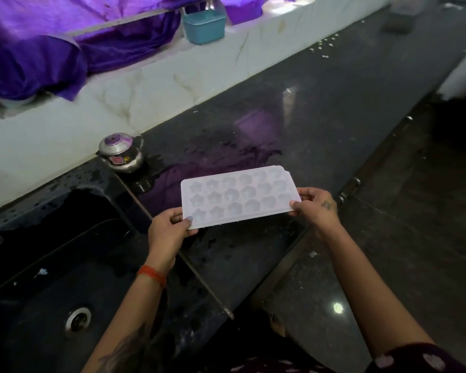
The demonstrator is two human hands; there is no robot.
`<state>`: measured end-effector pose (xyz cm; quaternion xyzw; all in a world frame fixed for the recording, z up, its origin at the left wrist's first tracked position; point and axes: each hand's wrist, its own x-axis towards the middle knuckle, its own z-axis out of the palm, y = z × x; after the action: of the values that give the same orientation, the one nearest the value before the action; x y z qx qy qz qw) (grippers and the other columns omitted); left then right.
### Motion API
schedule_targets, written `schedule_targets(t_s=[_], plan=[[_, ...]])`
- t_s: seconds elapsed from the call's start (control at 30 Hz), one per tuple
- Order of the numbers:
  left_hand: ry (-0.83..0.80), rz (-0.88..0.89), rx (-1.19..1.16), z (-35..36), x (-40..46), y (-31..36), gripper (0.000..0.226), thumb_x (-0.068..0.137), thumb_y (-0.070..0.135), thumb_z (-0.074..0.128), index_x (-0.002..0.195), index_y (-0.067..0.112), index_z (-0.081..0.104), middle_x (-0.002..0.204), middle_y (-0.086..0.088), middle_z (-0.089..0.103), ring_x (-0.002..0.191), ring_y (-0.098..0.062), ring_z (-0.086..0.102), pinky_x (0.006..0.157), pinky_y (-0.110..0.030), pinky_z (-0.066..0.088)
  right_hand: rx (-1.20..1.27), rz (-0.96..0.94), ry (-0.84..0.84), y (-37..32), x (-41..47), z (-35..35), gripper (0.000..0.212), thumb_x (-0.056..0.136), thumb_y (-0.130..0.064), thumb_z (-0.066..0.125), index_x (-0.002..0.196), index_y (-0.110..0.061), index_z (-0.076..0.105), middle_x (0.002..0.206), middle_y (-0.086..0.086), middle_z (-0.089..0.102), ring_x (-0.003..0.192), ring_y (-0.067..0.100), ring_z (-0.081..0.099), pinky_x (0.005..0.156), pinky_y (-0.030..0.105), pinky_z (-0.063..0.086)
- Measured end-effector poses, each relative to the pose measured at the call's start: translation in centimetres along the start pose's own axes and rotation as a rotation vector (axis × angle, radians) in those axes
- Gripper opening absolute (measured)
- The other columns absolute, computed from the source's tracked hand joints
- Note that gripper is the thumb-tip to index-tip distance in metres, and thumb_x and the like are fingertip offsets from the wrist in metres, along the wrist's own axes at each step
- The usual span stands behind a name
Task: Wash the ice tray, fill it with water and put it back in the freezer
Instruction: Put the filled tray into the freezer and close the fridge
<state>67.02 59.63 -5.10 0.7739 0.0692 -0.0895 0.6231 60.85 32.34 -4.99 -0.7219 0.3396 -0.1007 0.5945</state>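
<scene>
The ice tray [240, 196] is a pale, matte plastic rectangle with rounded corners, a thin flat rim and three rows of star-shaped cups. It is held level in the air over the dark counter [320, 109], just right of the sink [51, 265], near the centre of the view.

The left hand [167, 232] pinches the tray's corner at 7 o'clock: the thumb lies on top of the rim, the fingers curl beneath, clamped on the plastic. An orange thread band [151, 275] circles that wrist. The right hand [318, 208] grips the short edge at 3 o'clock, thumb on the rim and fingers curled under it, likewise clamped on the tray. A small dark mark shows on the back of this hand.

The counter is polished, speckled dark stone, glossy, with wet patches and droplets around the sink edge. The sink is a black basin with a round metal drain [77, 319] at 7 o'clock of the view.

At 10 o'clock from the tray, a small metal pressure cooker [120, 152] with a domed lid stands on the counter against the white, veined wall ledge [145, 90]. On that ledge, at 12 o'clock, sits a teal plastic basket [205, 25]. Purple, shiny cloth [38, 55] is draped at 10 to 11 o'clock.
</scene>
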Motion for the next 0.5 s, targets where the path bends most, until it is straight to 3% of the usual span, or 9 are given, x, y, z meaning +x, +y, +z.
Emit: schedule_targets(t_s=[0.5], plan=[[-0.421,0.106,0.152,7.2,-3.2,1.0,0.025,0.089,-0.004,0.057,0.114,-0.001,0.063,0.102,-0.012,0.070,0.088,-0.020,0.069,0.064,-0.019,0.059,0.125,0.123,0.408,6.2,-9.1,-10.3,0.031,0.075,0.000,0.071,0.105,-0.009,0.069,0.095,0.006,0.072,0.088,0.023,0.070,0.084,0.042,0.057]])
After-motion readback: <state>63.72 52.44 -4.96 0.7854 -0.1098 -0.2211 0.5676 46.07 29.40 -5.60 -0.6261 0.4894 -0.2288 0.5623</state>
